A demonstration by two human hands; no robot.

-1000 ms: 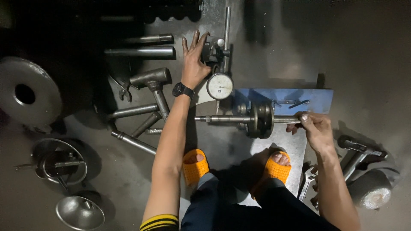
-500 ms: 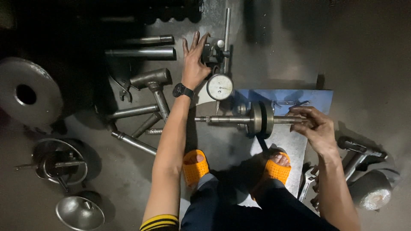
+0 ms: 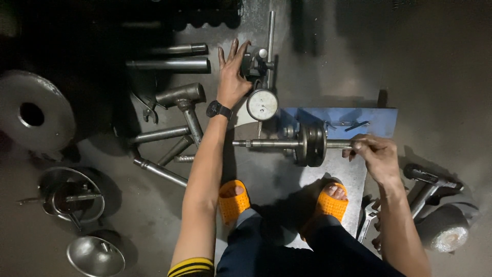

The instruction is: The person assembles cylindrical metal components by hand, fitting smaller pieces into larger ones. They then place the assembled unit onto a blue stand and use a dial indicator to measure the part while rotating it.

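A dim concrete floor (image 3: pixel 435 66) fills the view, grey and stained, darkest along the top left. On it, to the left, lies a large round metal disc (image 3: pixel 33 113) with a centre hole, and below that a ring-shaped part (image 3: pixel 72 197) and a shiny metal bowl (image 3: pixel 96 255). Steel tubes and shafts (image 3: pixel 169 64) are scattered between the disc and the person's left arm. A blue metal stand (image 3: pixel 376 119) sits right of centre, carrying a steel shaft with a dark wheel (image 3: pixel 311 144) lying level across it. More heavy fittings (image 3: pixel 435 205) rest at the far right. The person squats, orange sandals (image 3: pixel 233 201) planted just below the stand.

The left hand (image 3: pixel 233 77), a black watch on its wrist, is laid with fingers spread on the dark base block (image 3: pixel 252 64) of an upright gauge post, with the round dial gauge (image 3: pixel 262 104) just beside the wrist. The right hand (image 3: pixel 374 154) pinches the right end of the shaft between thumb and fingertips.
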